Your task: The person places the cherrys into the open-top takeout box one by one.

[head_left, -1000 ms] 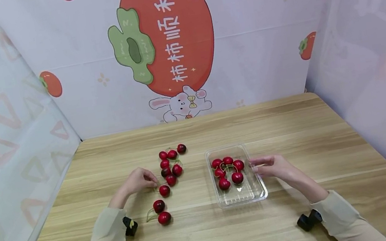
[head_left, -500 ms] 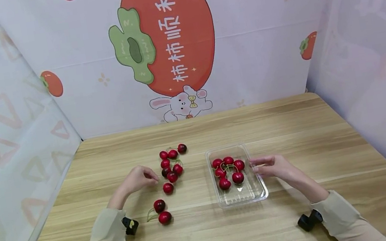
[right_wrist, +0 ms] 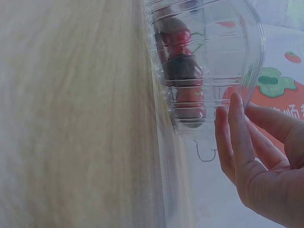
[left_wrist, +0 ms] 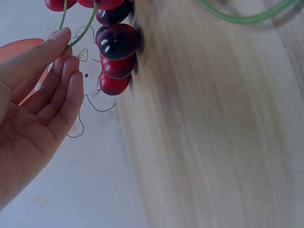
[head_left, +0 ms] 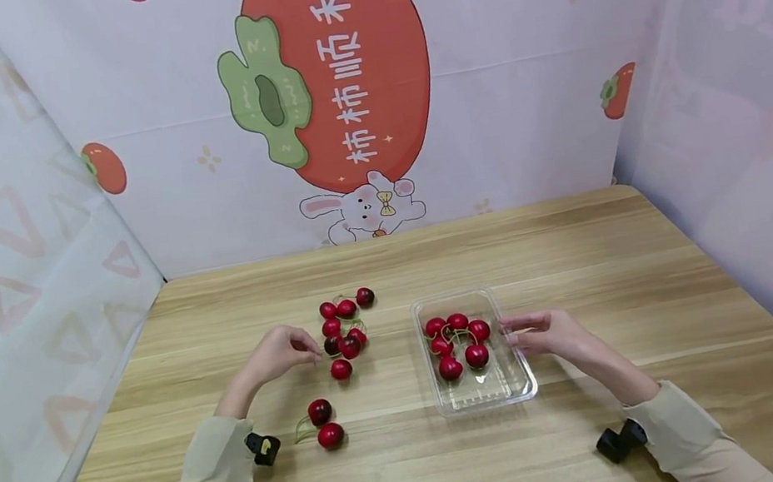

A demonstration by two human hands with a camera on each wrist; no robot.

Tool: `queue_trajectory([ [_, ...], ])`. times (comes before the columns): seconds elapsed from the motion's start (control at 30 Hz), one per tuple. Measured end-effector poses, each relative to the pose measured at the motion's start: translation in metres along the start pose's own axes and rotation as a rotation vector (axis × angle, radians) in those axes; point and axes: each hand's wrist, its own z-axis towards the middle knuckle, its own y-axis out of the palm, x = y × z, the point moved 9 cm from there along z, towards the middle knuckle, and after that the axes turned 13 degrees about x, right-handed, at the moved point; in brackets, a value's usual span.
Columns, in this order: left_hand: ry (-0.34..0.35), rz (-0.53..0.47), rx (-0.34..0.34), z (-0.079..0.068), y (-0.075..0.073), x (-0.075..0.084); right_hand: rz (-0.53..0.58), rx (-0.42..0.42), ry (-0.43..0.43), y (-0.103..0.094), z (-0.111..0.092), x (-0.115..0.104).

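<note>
While left fingers (left_wrist: 59, 37) pinch stems (left_wrist: 87, 30), cherries (head_left: 341, 369) glossy red, right fingers (right_wrist: 241, 137) straight against tub (head_left: 489, 391)

Top cherries (left_wrist: 61, 4) cropped, L wrist cam, tub (right_wrist: 216, 61) ditto, R wrist cam

On a wooden counter (head_left: 588, 268), the left hand (head_left: 277, 355) is just beside a cluster of loose cherries (head_left: 349, 347), with a pair (head_left: 330, 435) lying nearer the camera. The right hand (head_left: 553, 333) touches the side of a clear plastic box (head_left: 505, 391) holding six more cherries (head_left: 476, 356).
</note>
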Motion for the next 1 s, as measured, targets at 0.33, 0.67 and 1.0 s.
queue_trajectory([
  [0.33, 0.030, 0.004, 0.012, 0.005, -0.001, 0.017, 0.001, 0.005, 0.001, 0.000, 0.001, 0.000],
  [0.67, 0.023, 0.029, -0.002, 0.012, 0.003, 0.035, 0.008, -0.004, 0.006, -0.002, 0.001, 0.002],
  [1.0, 0.005, 0.006, 0.000, 0.020, 0.009, 0.048, 0.005, 0.002, 0.022, -0.002, 0.001, 0.003],
])
